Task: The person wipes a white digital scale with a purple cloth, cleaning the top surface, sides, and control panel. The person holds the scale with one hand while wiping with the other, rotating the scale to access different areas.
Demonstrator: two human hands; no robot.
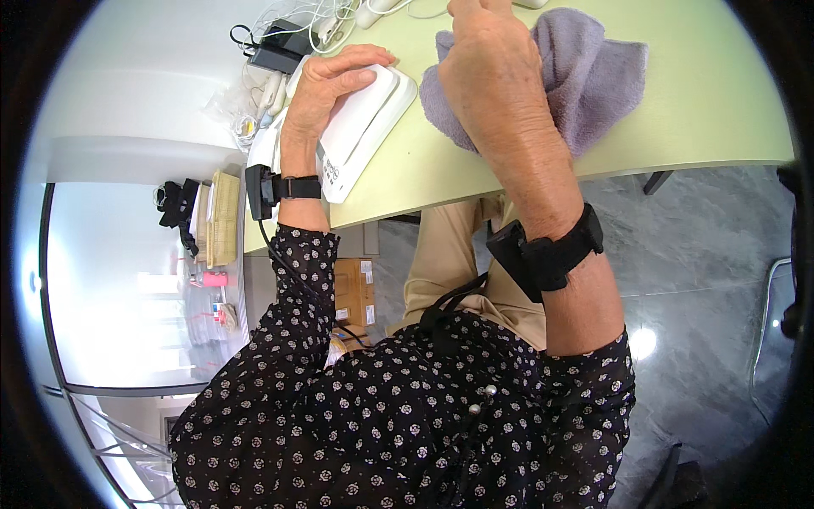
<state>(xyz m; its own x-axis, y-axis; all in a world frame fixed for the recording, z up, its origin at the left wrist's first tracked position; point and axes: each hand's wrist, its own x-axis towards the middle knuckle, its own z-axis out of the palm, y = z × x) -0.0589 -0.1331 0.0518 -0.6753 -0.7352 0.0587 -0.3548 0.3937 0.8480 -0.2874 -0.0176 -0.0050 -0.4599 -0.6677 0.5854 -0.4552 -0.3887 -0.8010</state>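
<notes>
Left hand [326, 86] half-open on white device [360, 127] (small dark print [331, 171]); right hand [492, 72] curled over cloth [593, 76], grip unclear.

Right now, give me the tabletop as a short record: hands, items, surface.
Left hand: resting on the white flat device, fingers extended
Right hand: over the grey-purple cloth, fingertips cut off by the upper edge; hold unclear
White flat device: under the left hand, near the table's front edge
Grey-purple cloth: crumpled, showing either side of the right hand
Black box: beyond the left hand, to its left
Table: pale green
</notes>
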